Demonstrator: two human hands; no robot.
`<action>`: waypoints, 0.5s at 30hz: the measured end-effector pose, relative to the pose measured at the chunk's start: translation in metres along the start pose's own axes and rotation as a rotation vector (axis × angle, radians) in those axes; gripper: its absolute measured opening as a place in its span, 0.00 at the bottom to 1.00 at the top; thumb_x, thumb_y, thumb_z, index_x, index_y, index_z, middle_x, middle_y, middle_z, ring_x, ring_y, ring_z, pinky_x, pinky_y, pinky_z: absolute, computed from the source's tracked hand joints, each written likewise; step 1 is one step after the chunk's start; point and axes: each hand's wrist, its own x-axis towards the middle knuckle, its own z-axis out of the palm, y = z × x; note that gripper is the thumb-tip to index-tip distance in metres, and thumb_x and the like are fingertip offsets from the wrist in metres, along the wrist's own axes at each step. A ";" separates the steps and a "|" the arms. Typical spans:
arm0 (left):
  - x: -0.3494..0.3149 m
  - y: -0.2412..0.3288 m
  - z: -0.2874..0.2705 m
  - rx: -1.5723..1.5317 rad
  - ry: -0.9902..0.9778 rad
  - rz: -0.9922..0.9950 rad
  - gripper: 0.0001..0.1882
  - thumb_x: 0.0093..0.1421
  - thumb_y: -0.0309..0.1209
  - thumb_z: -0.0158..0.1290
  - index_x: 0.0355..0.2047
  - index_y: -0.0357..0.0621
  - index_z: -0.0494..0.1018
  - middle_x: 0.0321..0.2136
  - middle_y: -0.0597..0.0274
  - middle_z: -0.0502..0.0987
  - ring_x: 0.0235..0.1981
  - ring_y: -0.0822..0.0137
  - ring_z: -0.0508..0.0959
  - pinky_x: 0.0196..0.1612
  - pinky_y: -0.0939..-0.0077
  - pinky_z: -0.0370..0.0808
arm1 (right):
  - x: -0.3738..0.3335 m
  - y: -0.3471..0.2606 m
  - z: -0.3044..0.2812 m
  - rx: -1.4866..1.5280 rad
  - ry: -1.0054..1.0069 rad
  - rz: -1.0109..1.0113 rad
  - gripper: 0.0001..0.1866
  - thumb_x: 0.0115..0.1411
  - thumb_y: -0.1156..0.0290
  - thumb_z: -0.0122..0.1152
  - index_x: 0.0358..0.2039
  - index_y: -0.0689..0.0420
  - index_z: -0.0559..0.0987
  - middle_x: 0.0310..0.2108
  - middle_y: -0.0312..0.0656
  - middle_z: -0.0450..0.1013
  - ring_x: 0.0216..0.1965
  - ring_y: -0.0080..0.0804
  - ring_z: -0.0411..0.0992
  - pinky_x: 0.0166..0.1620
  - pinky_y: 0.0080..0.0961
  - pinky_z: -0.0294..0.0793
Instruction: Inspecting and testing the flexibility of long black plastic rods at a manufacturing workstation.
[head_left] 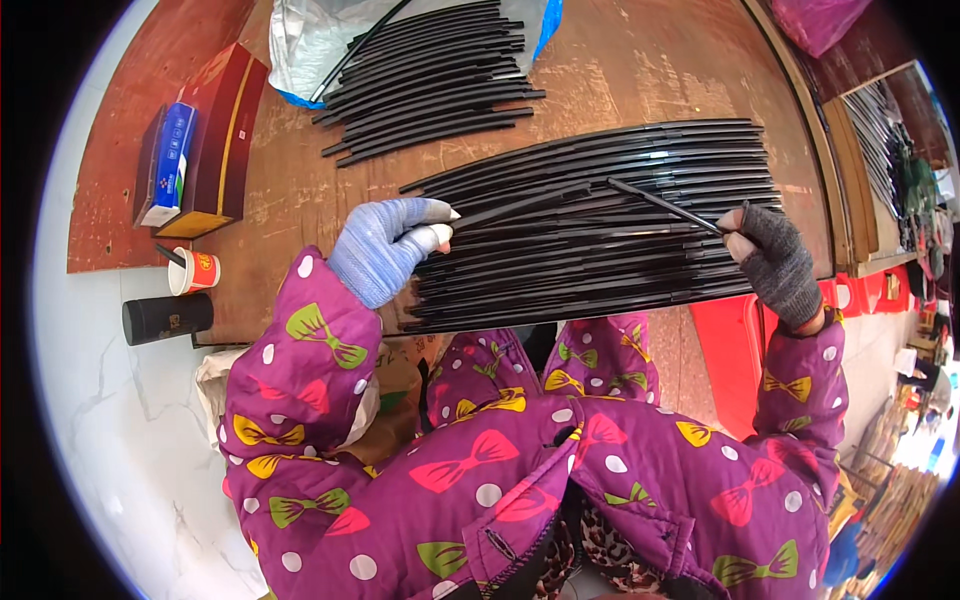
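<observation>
My left hand (385, 248), in a light blue knit glove with bare-looking fingertips, pinches the left end of a black tube (525, 206). My right hand (778, 260), in a dark grey glove, grips the right end of a thinner black rod (665, 206). The free ends of tube and rod point toward each other, with a small gap between them. Both are held over a wide row of black tubes (600, 270) lying side by side along the table's near edge. Many of those tubes look joined from two lengths.
Farther back, a second pile of black tubes (430, 85) lies partly on a white and blue plastic bag (300, 45). At left stand a dark red box (220, 140), a blue box (168, 160), a paper cup (195, 270) and a black cylinder (167, 318). A red stool (735, 350) is at right.
</observation>
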 end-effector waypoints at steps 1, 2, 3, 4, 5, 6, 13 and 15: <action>0.000 0.001 0.000 0.009 -0.007 -0.006 0.11 0.51 0.25 0.51 0.36 0.37 0.72 0.26 0.61 0.76 0.24 0.79 0.71 0.26 0.87 0.67 | 0.000 0.000 0.002 -0.009 -0.001 -0.007 0.08 0.52 0.77 0.54 0.34 0.62 0.74 0.27 0.41 0.71 0.31 0.28 0.69 0.37 0.22 0.68; 0.001 0.000 0.000 0.008 -0.012 -0.006 0.11 0.51 0.25 0.51 0.36 0.37 0.72 0.26 0.61 0.76 0.24 0.79 0.71 0.26 0.87 0.67 | 0.000 0.000 0.003 -0.018 -0.002 -0.015 0.08 0.51 0.77 0.55 0.34 0.62 0.74 0.27 0.41 0.71 0.31 0.28 0.69 0.36 0.22 0.68; 0.001 -0.002 -0.001 0.028 -0.011 0.015 0.12 0.50 0.25 0.52 0.37 0.37 0.72 0.27 0.61 0.76 0.25 0.79 0.71 0.26 0.86 0.67 | 0.002 -0.001 0.004 -0.017 -0.015 -0.019 0.08 0.51 0.77 0.55 0.33 0.61 0.75 0.27 0.41 0.72 0.31 0.29 0.70 0.37 0.22 0.68; 0.002 -0.003 -0.001 0.049 -0.009 0.037 0.12 0.50 0.24 0.54 0.37 0.37 0.72 0.28 0.61 0.76 0.25 0.78 0.71 0.27 0.86 0.67 | 0.003 -0.002 0.004 -0.020 -0.016 -0.017 0.08 0.51 0.77 0.55 0.33 0.61 0.75 0.27 0.41 0.72 0.31 0.29 0.70 0.37 0.22 0.68; 0.003 -0.003 -0.001 0.047 -0.010 0.038 0.12 0.50 0.24 0.54 0.37 0.37 0.72 0.28 0.61 0.76 0.25 0.78 0.71 0.27 0.86 0.67 | 0.004 -0.003 0.005 -0.039 -0.017 -0.018 0.08 0.50 0.77 0.55 0.33 0.61 0.75 0.27 0.41 0.72 0.31 0.29 0.70 0.37 0.23 0.68; 0.003 -0.004 0.000 0.083 0.015 0.039 0.13 0.49 0.24 0.55 0.36 0.37 0.72 0.28 0.61 0.76 0.26 0.78 0.72 0.28 0.85 0.68 | 0.004 -0.004 0.006 -0.058 -0.020 -0.020 0.08 0.50 0.76 0.55 0.33 0.61 0.75 0.27 0.41 0.72 0.32 0.30 0.70 0.37 0.23 0.67; 0.002 -0.011 -0.007 0.366 0.078 0.272 0.11 0.48 0.25 0.55 0.33 0.35 0.73 0.29 0.56 0.76 0.30 0.68 0.75 0.36 0.77 0.70 | 0.010 -0.013 0.012 -0.098 -0.044 -0.076 0.08 0.50 0.76 0.55 0.32 0.62 0.75 0.27 0.42 0.72 0.31 0.33 0.70 0.37 0.24 0.67; 0.003 -0.011 -0.005 0.404 0.098 0.328 0.10 0.47 0.25 0.55 0.32 0.36 0.74 0.27 0.54 0.76 0.30 0.64 0.75 0.36 0.75 0.70 | 0.008 -0.009 0.010 -0.084 -0.060 -0.073 0.07 0.51 0.76 0.55 0.32 0.62 0.75 0.27 0.43 0.72 0.31 0.34 0.70 0.37 0.25 0.67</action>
